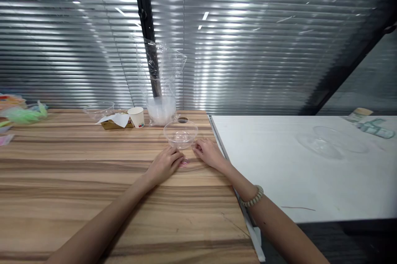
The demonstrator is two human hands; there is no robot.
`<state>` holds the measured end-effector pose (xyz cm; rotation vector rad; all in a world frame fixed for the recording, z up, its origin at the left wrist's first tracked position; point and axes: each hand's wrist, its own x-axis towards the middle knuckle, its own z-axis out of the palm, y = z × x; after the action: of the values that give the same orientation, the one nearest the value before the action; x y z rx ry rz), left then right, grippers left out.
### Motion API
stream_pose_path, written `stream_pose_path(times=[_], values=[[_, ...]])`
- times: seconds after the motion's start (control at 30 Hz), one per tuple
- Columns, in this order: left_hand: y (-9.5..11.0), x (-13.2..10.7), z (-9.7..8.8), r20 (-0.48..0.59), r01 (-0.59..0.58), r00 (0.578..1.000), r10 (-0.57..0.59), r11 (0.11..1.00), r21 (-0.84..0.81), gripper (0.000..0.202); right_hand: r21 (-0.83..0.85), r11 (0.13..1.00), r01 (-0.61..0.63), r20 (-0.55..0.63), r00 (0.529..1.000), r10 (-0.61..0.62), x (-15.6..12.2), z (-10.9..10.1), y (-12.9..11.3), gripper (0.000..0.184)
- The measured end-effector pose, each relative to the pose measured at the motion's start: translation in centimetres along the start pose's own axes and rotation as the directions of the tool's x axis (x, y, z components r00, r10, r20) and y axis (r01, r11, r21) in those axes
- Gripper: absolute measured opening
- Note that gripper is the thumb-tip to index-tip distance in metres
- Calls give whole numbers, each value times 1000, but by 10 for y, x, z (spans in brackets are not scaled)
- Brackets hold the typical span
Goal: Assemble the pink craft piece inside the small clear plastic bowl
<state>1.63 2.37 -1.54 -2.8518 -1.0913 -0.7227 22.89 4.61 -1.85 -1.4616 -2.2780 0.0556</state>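
Observation:
On the wooden table, my left hand (pixel 166 162) lies with its fingers curled together. Their tips touch a small pink, see-through piece (pixel 185 162), perhaps a plastic packet, partly covered by the hand. My right hand (pixel 210 153) is also closed, its fingertips beside the lower right side of a clear plastic bowl (pixel 180 136). Whether those fingers pinch anything is hidden. The bowl stands upright just beyond both hands, and I see nothing in it. A beaded bracelet (pixel 252 198) circles my right wrist.
Behind the bowl stands a stack of clear bowls (pixel 161 110) in a plastic bag. Left of it are a paper cup (pixel 136 117), a brown tray (pixel 117 122) and another clear bowl (pixel 99 109). Clear lids (pixel 319 146) lie on the white table (pixel 266 173). Coloured bags (pixel 23 113) lie far left.

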Motion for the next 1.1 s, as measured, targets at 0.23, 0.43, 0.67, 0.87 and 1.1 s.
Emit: stream_pose_path(times=[0.23, 0.43, 0.67, 0.87, 1.1], values=[[0, 0, -1, 8, -4, 1000, 4, 1000, -5, 21, -8, 1000, 9, -13, 1000, -9, 0, 2, 1, 12], [-1, 0, 0, 6, -15, 1000, 15, 1000, 11, 22, -9, 1000, 18, -11, 1000, -18, 1, 2, 2, 13], [0, 1, -1, 9, -12, 1000, 12, 1000, 4, 21, 8, 1000, 12, -8, 1000, -12, 0, 1, 1, 10], [0, 1, 0, 1, -10, 1000, 10, 1000, 1, 21, 9, 1000, -2, 1, 1000, 2, 0, 1, 1, 10], [-1, 1, 1, 11, -3, 1000, 3, 1000, 10, 21, 8, 1000, -10, 11, 1000, 10, 0, 0, 1, 11]])
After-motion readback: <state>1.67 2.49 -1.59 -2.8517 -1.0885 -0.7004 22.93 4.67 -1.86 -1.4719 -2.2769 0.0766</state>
